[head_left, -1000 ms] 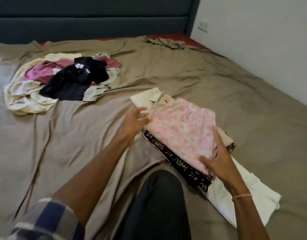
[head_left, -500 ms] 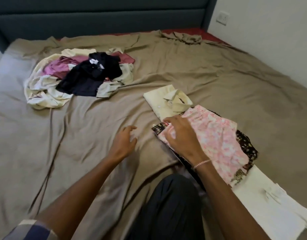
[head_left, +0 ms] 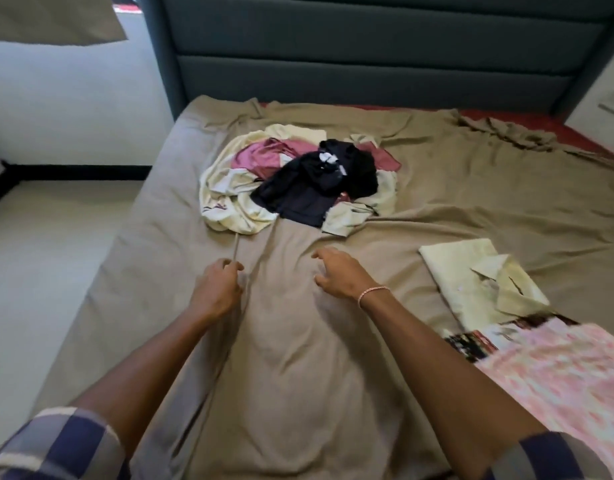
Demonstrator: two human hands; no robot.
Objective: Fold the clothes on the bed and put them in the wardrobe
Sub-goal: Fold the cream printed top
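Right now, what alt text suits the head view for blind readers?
A left hand pinches a fold of tan bedsheet beside an open right hand, short of a pile of cream, maroon and black clothes. A folded cream shirt and pink floral garment lie right.

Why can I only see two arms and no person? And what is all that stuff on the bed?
The camera sits on the person's head and looks down, so you see what they see: just their own arms. There is only this one view. The left hand pinches a fold of the brown sheet. That fold runs tight up to a heap of clothes that are not yet folded, with a black top lying uppermost. The right hand rests on the sheet with bent fingers; I cannot tell whether it grips. To the right lies a folded pale shirt. Nearer to the camera, a pink flowery cloth lies on top of a dark patterned cloth. Behind the bed stands a dark padded headboard.
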